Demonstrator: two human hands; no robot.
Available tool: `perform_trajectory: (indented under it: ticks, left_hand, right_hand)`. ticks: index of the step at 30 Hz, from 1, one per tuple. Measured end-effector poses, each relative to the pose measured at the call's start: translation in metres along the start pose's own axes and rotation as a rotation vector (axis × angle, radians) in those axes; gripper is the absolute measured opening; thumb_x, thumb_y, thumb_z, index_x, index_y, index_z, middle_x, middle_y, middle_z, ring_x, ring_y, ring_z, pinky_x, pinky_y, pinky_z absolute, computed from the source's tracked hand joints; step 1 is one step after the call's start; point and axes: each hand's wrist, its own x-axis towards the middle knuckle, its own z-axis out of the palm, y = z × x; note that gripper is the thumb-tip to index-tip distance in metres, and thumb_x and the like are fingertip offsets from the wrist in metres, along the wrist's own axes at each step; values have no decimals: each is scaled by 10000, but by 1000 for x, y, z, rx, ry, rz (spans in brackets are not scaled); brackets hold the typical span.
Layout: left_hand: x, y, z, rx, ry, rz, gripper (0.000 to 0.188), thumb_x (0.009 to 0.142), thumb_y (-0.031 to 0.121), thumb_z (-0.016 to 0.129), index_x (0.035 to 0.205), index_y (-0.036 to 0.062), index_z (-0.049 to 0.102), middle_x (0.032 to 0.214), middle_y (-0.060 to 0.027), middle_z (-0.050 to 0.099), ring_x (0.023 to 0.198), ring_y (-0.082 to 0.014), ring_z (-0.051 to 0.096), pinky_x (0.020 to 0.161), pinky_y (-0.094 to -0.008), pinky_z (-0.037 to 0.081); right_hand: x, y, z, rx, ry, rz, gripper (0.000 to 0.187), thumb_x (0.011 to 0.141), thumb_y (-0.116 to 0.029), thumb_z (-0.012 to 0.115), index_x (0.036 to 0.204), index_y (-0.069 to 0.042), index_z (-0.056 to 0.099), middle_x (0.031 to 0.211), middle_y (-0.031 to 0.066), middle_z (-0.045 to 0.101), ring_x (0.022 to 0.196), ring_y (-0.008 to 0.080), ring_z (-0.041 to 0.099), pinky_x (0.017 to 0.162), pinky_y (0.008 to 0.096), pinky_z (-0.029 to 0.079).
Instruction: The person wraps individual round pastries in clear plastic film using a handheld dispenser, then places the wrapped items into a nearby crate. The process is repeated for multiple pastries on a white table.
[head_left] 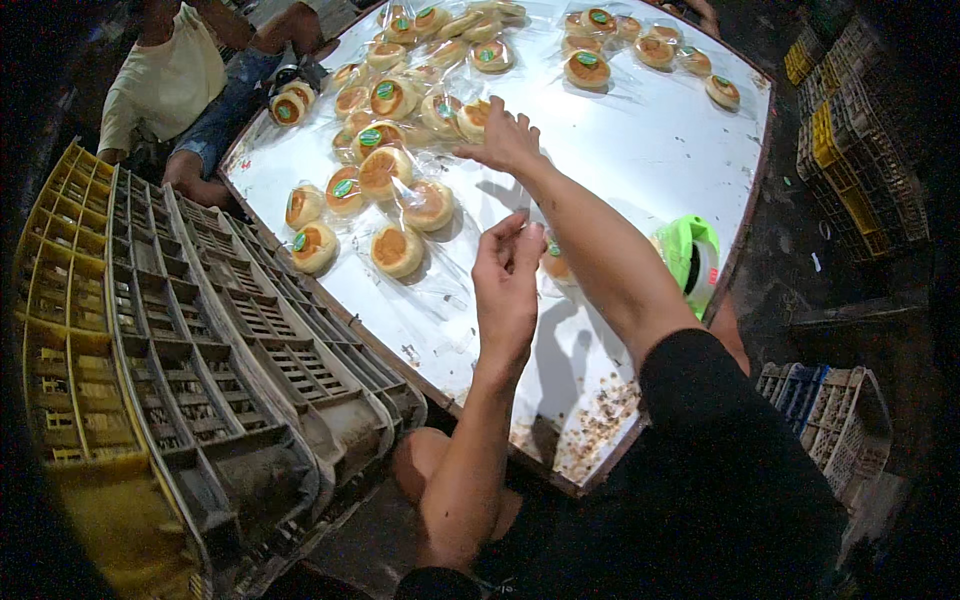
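Observation:
Near the middle of the white table [650, 140], my left hand [508, 285] is closed in a pinch, thumb against fingers. Whatever sits between those fingertips is too faint to name, though clear plastic shows around them. Just right of it, partly hidden by my hand and right forearm, lies a bagged bun [556, 264]. Farther out, my right hand [512, 142] is open with its fingers spread, at the edge of a browned round bun [472, 121] in clear plastic. Several more bagged buns, such as this one [397, 250], lie to the left, many with green labels.
A bright green tape dispenser [688, 250] stands at the table's right edge. More bagged buns [587, 70] lie at the far right. Stacked crates [200, 330] press along the left side, others [860, 150] stand at right. A person [165, 75] sits beyond the far left edge.

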Motion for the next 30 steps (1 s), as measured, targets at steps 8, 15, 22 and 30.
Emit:
perform_trajectory:
  ticks: [8, 15, 22, 30]
  left_hand:
    - [0, 14, -17, -43, 333, 96, 432, 965, 248, 568, 1242, -61, 450, 1208, -149, 534, 1107, -210, 528, 978, -333, 400]
    - [-27, 20, -24, -306, 436, -20, 556, 1033, 442, 295, 1145, -42, 546, 1071, -144, 606, 1024, -244, 571, 910, -357, 448]
    - [-100, 16, 2, 407, 107, 712, 72, 879, 25, 625, 906, 22, 559, 966, -84, 560, 970, -159, 519, 907, -309, 421]
    - [-126, 21, -19, -84, 143, 424, 168, 964, 178, 578, 929, 26, 516, 875, -78, 612, 808, -158, 605, 783, -281, 493]
  right_hand:
    - [-8, 27, -18, 304, -86, 157, 504, 786, -447, 684, 999, 9, 664, 977, 184, 692, 980, 325, 648, 819, 431, 496]
    - [-249, -8, -129, 1062, -274, 1, 400, 932, -197, 604, 1252, -37, 425, 1013, 125, 645, 938, 157, 590, 819, 287, 466]
    - [-300, 9, -160, 814, 303, -178, 133, 968, -100, 507, 1055, 0, 521, 1014, 99, 612, 961, 168, 577, 881, 301, 455]
    - [-331, 19, -169, 1208, 330, 70, 188, 1006, -191, 458, 1081, -21, 483, 1104, 105, 586, 964, 172, 562, 906, 307, 438]
